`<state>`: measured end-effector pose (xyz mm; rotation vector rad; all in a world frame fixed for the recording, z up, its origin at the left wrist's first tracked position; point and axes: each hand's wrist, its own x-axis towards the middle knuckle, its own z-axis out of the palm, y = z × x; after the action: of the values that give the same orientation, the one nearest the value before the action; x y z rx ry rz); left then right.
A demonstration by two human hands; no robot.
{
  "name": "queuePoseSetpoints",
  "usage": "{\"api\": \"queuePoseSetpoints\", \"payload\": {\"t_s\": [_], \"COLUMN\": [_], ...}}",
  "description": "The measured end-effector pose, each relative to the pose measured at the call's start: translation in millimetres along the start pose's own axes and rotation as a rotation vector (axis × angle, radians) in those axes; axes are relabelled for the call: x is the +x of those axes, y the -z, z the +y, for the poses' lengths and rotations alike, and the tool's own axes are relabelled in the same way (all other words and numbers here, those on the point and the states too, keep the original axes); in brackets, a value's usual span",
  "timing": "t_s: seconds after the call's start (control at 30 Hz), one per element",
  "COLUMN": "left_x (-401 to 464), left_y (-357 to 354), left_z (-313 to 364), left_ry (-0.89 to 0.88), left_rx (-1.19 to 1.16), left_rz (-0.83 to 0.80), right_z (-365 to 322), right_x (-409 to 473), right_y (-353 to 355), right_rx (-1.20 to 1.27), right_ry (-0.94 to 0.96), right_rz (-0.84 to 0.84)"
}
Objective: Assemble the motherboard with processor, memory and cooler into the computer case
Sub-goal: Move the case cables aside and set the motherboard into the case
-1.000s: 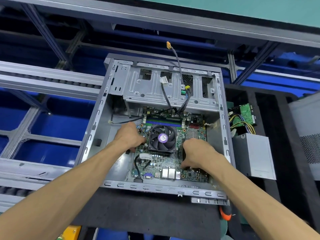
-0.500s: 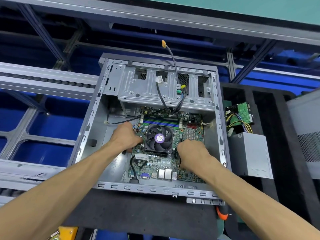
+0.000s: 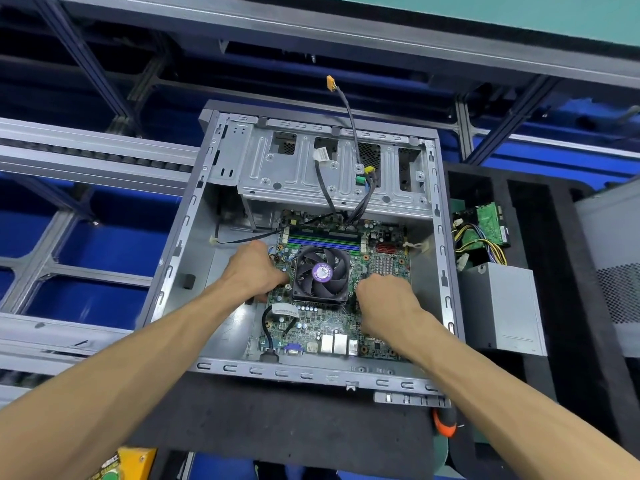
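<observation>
An open grey computer case (image 3: 180, 237) lies flat on a dark foam mat. Inside it sits the green motherboard (image 3: 329, 327) with a black cooler fan (image 3: 320, 273) at its centre and blue memory sticks (image 3: 323, 241) behind the fan. My left hand (image 3: 254, 271) grips the board's left edge beside the cooler, fingers curled down. My right hand (image 3: 386, 303) grips the board to the right of the cooler, fingers curled and hidden under the knuckles. Black cables (image 3: 323, 185) run from the drive cage (image 3: 311, 168) down to the board.
A grey power supply (image 3: 502, 306) with coloured wires and a green circuit board (image 3: 485, 223) lies in the black foam tray to the right. An orange-handled tool (image 3: 445, 424) lies below the case's near right corner. Aluminium conveyor rails (image 3: 86, 161) run on the left.
Both hands stay on the motherboard either side of the cooler. The view shifted slightly; the case sits a little lower left in frame. The board's place in the case looks unchanged.
</observation>
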<state>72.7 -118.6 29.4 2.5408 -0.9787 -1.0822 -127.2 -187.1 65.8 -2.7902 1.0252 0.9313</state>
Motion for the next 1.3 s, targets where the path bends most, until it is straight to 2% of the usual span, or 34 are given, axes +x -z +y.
{"api": "queuePoseSetpoints", "payload": {"t_s": [0.4, 0.8, 1.3], "left_x": [-3.6, 0.3, -0.2], "left_y": [0.0, -0.5, 1.3], "left_z": [2.4, 1.4, 0.7], "left_ry": [0.065, 0.121, 0.116], "left_rx": [0.028, 0.061, 0.081], "left_rz": [-0.132, -0.175, -0.212], "right_z": [0.0, -1.0, 0.3], "right_x": [-0.9, -1.7, 3.5], "right_y": [2.4, 5.1, 4.5], "right_rx": [-0.021, 0.049, 0.080], "right_ry": [0.085, 0.098, 0.092], "right_rz": [-0.137, -0.234, -0.254]}}
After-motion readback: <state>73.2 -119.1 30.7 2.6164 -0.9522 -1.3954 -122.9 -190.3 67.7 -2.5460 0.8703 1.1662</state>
